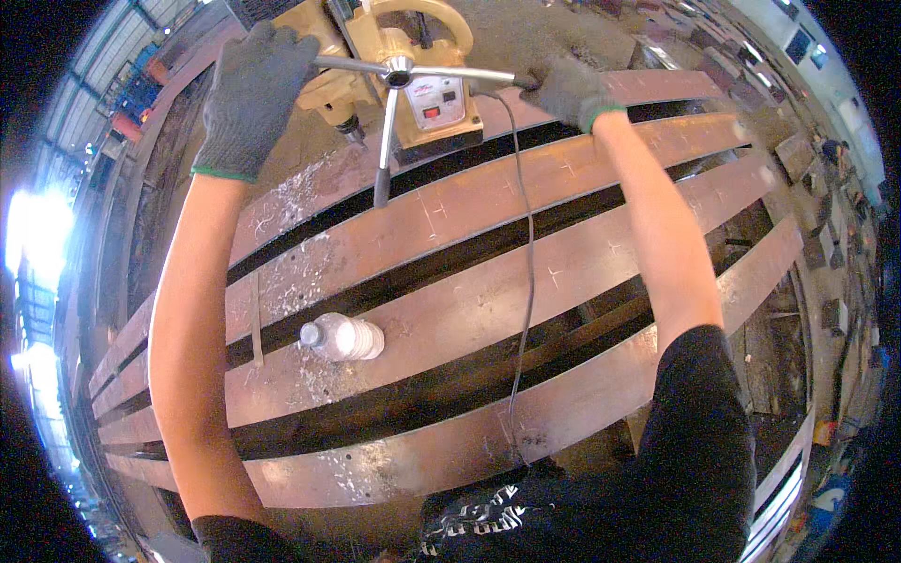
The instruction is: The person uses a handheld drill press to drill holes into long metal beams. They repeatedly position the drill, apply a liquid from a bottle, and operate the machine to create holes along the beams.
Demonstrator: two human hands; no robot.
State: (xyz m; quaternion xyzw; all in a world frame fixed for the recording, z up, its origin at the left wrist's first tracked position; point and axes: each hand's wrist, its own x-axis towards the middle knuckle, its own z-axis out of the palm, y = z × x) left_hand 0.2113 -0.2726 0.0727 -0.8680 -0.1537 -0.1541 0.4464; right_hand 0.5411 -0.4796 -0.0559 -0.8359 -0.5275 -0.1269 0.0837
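A yellow magnetic drill press (434, 113) stands on the steel plates at the top, with a three-spoked feed handle (398, 79) on its side. My left hand (251, 98), in a grey knit glove, is closed around the end of the left spoke and hides its tip. My right hand (571, 94), gloved alike, is at the black knob of the right spoke; motion blurs its fingers, so I cannot tell its grip. The third spoke points down, its black grip bare. Left of the control panel (437, 101), the drill's chuck (351, 129) points down at the plate.
Long rusty steel plates (450, 305) lie side by side with dark gaps between. A clear plastic bottle (343, 338) lies near a thin metal strip (256, 319). A black cable (530, 235) runs from the drill toward me. Metal shavings (296, 267) are scattered about.
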